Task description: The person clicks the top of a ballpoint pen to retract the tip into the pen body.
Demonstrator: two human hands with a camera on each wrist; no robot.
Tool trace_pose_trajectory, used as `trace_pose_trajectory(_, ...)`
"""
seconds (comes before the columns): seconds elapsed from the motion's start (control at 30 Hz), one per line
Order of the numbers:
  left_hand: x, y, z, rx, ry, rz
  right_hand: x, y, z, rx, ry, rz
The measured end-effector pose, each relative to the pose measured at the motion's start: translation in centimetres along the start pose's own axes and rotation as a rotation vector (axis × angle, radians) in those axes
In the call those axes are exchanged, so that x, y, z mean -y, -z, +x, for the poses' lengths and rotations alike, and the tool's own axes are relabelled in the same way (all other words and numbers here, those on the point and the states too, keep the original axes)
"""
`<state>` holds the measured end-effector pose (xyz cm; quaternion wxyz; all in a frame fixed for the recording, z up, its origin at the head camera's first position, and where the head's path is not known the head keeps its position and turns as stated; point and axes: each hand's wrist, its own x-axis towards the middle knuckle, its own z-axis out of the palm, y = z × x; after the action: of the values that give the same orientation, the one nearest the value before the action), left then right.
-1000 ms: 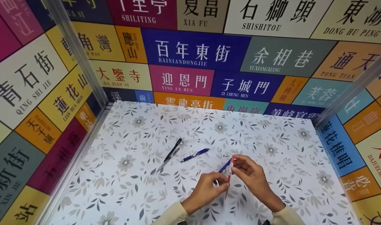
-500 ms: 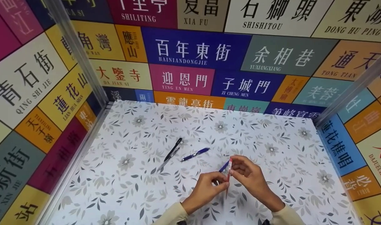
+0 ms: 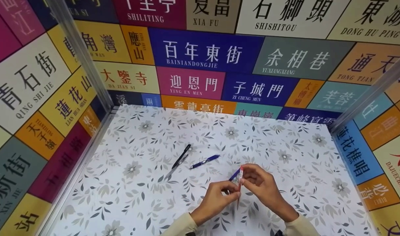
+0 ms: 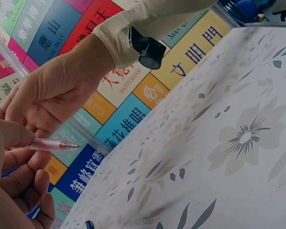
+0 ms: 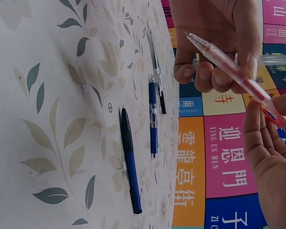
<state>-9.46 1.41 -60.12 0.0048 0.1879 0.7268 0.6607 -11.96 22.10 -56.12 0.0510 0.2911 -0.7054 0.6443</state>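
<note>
A red gel pen with a clear barrel is held up between both hands, its tip pointing down in the head view. My left hand pinches its barrel between thumb and fingers. At the clip end, my right hand grips it with thumb and fingertips. The right wrist view shows the bare metal tip and pinkish barrel of the red gel pen. Behind the hands, a blue pen with a black front lies on the table, partly hidden in the head view.
Left of the hands, a blue clear-barrelled pen lies on the flower-patterned tabletop. Beside it is a black pen with a clear section. Printed panels wall in the back and both sides.
The right hand and the upper end of the red gel pen have shifted slightly left. Both hands keep their hold, and the pens on the table have stayed put.
</note>
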Motion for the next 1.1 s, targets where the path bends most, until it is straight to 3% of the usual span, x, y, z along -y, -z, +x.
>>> trace_pose_trajectory(0.63,0.31,0.07,0.05,-0.001,0.038,-0.029,-0.46,-0.25,-0.33,-0.039,-0.004,-0.021)
trace_pose_trajectory(1.1,0.52,0.19,0.27,0.004,0.007,-0.036,-0.52,0.00,-0.57,-0.067,-0.013,-0.005)
